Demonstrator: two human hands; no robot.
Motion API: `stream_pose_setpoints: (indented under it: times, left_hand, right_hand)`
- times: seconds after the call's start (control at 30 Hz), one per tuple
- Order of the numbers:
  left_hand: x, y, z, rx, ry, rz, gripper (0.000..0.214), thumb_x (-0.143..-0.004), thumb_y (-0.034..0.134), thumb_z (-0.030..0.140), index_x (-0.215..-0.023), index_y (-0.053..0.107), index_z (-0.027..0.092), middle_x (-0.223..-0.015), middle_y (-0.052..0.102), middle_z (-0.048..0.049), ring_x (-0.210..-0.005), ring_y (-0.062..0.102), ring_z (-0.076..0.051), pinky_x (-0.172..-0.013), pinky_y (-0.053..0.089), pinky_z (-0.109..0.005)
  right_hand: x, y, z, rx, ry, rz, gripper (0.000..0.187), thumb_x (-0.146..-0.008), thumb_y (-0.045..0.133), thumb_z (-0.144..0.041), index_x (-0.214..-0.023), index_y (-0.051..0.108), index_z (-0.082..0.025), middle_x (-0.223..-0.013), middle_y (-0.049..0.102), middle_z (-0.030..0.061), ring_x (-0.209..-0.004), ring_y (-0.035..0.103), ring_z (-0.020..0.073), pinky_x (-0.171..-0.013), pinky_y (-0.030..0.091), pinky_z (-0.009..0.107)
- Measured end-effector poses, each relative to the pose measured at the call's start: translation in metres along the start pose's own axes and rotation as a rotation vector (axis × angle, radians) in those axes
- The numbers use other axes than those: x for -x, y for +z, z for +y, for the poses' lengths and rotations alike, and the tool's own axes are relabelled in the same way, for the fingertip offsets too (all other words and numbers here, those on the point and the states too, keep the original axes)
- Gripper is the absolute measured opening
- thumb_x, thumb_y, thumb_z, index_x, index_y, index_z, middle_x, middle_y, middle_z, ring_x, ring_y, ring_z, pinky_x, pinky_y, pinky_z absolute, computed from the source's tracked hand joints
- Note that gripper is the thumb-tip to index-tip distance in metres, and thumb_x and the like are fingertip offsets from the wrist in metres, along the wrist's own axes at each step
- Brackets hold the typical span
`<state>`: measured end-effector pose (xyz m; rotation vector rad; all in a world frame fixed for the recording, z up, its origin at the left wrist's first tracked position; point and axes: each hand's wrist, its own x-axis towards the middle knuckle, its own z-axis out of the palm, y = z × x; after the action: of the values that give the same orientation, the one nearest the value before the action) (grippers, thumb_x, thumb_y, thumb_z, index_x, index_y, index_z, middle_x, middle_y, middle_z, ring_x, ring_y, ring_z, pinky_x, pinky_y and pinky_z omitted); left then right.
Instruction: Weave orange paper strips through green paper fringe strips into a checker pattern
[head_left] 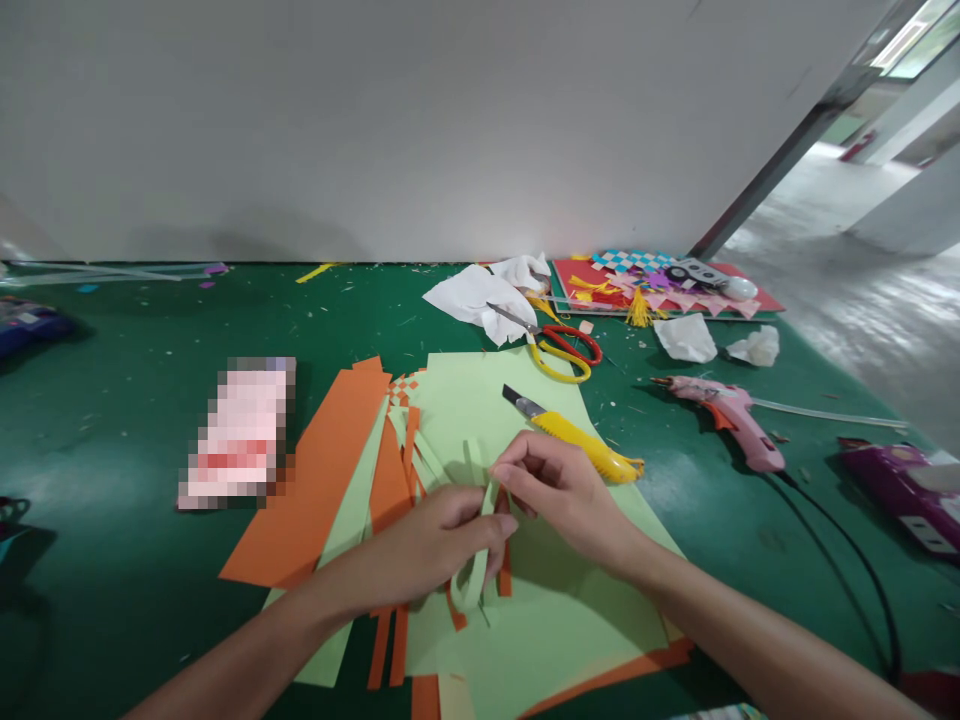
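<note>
Above the green sheet [480,400], my left hand [442,540] and right hand [559,490] both pinch thin paper strips [471,592], apparently steadying their crossing.

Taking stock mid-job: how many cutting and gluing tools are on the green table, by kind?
Red-and-yellow-handled metal scissors: 1
Yellow plastic utility knife: 1
Pink plastic glue gun: 1
Total: 3
Purple item at right: unclear, uncounted.

The green strips [474,592] are partly covered by the left grip [439,545]. A pink packet [240,435] is blurred out; a purple device [904,495] is cut off by the right edge.
</note>
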<state>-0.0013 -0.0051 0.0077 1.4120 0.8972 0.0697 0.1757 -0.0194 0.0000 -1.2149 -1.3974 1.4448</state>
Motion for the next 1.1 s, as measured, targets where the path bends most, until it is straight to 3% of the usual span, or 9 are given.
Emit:
stream_pose_setpoints:
  times: [0.2,0.53,0.67,0.8,0.97,1.1]
  left_hand:
    - [0.0014,-0.0002,0.004,0.032,-0.009,-0.009,0.037,-0.093,0.036,0.033,-0.063,0.053,0.017,-0.061,0.058,0.0002,-0.056,0.045,-0.012,-0.058,0.037,-0.024]
    - [0.0029,-0.0008,0.0071,0.094,-0.003,-0.046,0.028,-0.091,0.034,0.027,-0.064,0.037,0.02,-0.061,0.054,0.0029,-0.06,0.045,-0.012,-0.064,0.036,-0.024]
    - [0.0024,-0.0013,0.008,0.144,0.019,-0.052,0.032,-0.094,0.031,0.032,-0.064,0.035,0.021,-0.06,0.052,0.003,-0.062,0.045,-0.013,-0.068,0.037,-0.026]
    - [0.0024,-0.0018,0.0079,0.175,0.035,-0.045,0.033,-0.094,0.031,0.029,-0.064,0.037,0.021,-0.06,0.053,0.003,-0.062,0.045,-0.013,-0.069,0.036,-0.026]
    - [0.0019,-0.0025,0.0059,0.223,0.057,-0.055,0.033,-0.096,0.031,0.029,-0.066,0.043,0.019,-0.061,0.054,0.0031,-0.063,0.048,-0.012,-0.069,0.037,-0.025]
    - [-0.0034,-0.003,0.0005,0.293,0.177,-0.068,0.033,-0.096,0.034,0.032,-0.075,0.055,0.017,-0.063,0.059,0.0011,-0.064,0.053,-0.012,-0.074,0.038,-0.025]
  right_hand:
    - [-0.0016,-0.0007,0.0012,0.022,-0.006,0.017,0.023,-0.087,0.059,-0.036,-0.074,0.056,-0.018,-0.058,0.045,-0.0051,-0.053,0.04,0.0085,-0.049,0.031,0.023]
    - [-0.002,-0.0021,-0.0001,0.023,-0.015,0.055,0.021,-0.087,0.059,-0.035,-0.074,0.056,-0.018,-0.057,0.042,-0.0058,-0.052,0.039,0.0083,-0.048,0.03,0.023]
    - [-0.0028,-0.0039,-0.0016,-0.071,0.007,-0.01,0.021,-0.087,0.059,-0.037,-0.078,0.057,-0.018,-0.058,0.045,-0.0058,-0.051,0.039,0.0075,-0.048,0.031,0.022]
    - [-0.0039,-0.0046,-0.004,-0.089,0.048,-0.082,0.022,-0.086,0.061,-0.038,-0.08,0.058,-0.017,-0.06,0.049,-0.0047,-0.051,0.041,0.0071,-0.048,0.031,0.022]
    - [-0.0032,-0.0057,-0.0054,-0.054,0.036,-0.077,0.022,-0.086,0.062,-0.034,-0.074,0.057,-0.016,-0.061,0.051,-0.0043,-0.053,0.042,0.0065,-0.049,0.031,0.021]
    - [-0.0021,-0.0058,-0.0042,-0.128,0.049,-0.122,0.022,-0.087,0.061,-0.034,-0.074,0.057,-0.016,-0.055,0.053,-0.0049,-0.051,0.048,0.0069,-0.049,0.033,0.02]
